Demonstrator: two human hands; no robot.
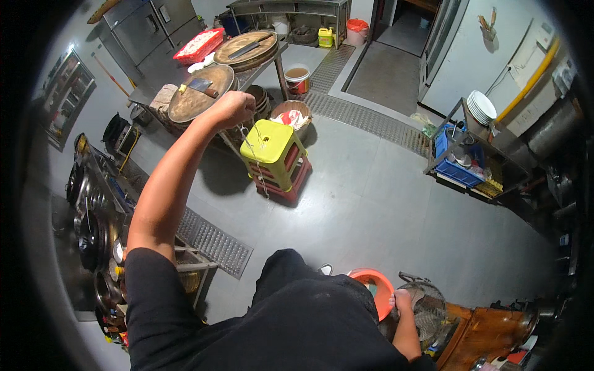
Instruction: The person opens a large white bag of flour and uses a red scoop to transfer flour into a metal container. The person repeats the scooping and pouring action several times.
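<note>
My left hand (pixel 237 109) is raised at the end of my outstretched arm, fingers curled into a fist. Below it hangs a thin, pale, irregular strand (pixel 255 157), either cord or falling liquid; I cannot tell which, nor whether the hand holds it. Behind the strand stands a stack of plastic stools with a yellow-green top (pixel 267 140). Low at the right, my right hand (pixel 401 300) grips the rim of an orange plastic bucket (pixel 383 293) beside my body. A greenish thing lies inside the bucket, partly hidden by my shirt.
Round chopping boards (pixel 190 103) with cleavers (pixel 200 85) lie on a metal table. A waste basket (pixel 301 121) and a bucket of brownish liquid (pixel 297 76) stand nearby. Perforated drain covers (pixel 352 115) cross the floor. At right are a metal rack (pixel 457 104) with plates and a wire-guarded fan (pixel 424 308).
</note>
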